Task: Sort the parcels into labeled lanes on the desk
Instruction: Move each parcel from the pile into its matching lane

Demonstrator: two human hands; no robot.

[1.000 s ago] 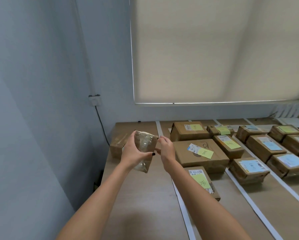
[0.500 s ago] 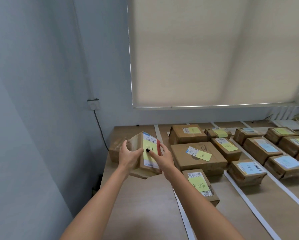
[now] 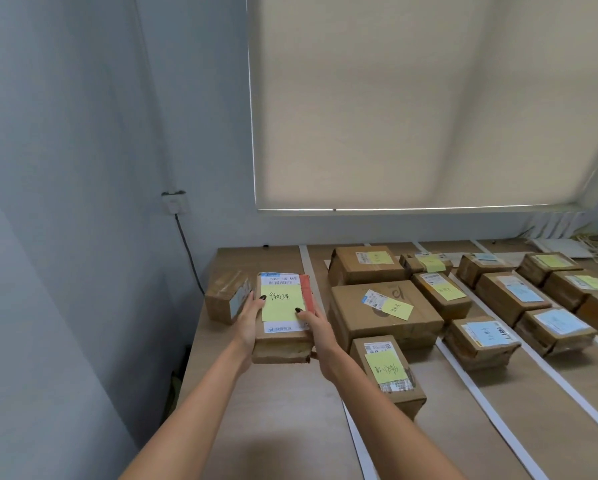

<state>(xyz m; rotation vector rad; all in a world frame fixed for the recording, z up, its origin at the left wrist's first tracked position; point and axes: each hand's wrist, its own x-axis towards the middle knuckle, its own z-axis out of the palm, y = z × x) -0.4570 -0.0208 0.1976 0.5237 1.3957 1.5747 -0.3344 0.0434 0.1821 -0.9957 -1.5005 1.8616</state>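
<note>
Between both hands, parcel "S30-D5 A68"

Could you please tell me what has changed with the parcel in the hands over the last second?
The held parcel was turned from its taped underside to label-up and lowered flat in the leftmost lane, beside the small box. The left hand and right hand keep their grip on its sides. The other parcels stayed put.
</note>
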